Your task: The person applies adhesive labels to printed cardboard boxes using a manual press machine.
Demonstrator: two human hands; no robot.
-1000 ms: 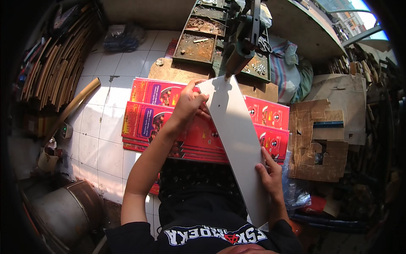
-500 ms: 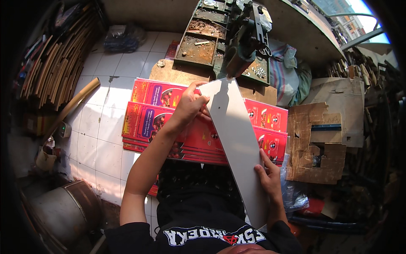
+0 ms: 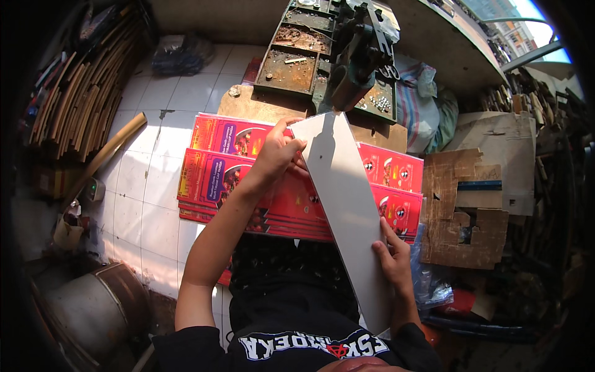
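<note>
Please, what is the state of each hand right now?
Left hand: holding the white board by its left edge.
Right hand: holding the white board by its right edge.

The left hand [image 3: 280,152] grips the left edge of the white board [image 3: 342,204] near its far end, and the left forearm [image 3: 224,239] reaches forward. The right hand [image 3: 395,255] holds the board's right edge, nearer the body, forefinger [image 3: 390,231] extended.

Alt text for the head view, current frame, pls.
A person's left hand and right hand hold a long pale panel slantwise, its far end at a dark machine. Red printed sheets lie beneath the panel. Beyond is a divided tray; at right, cut brown cardboard.
</note>
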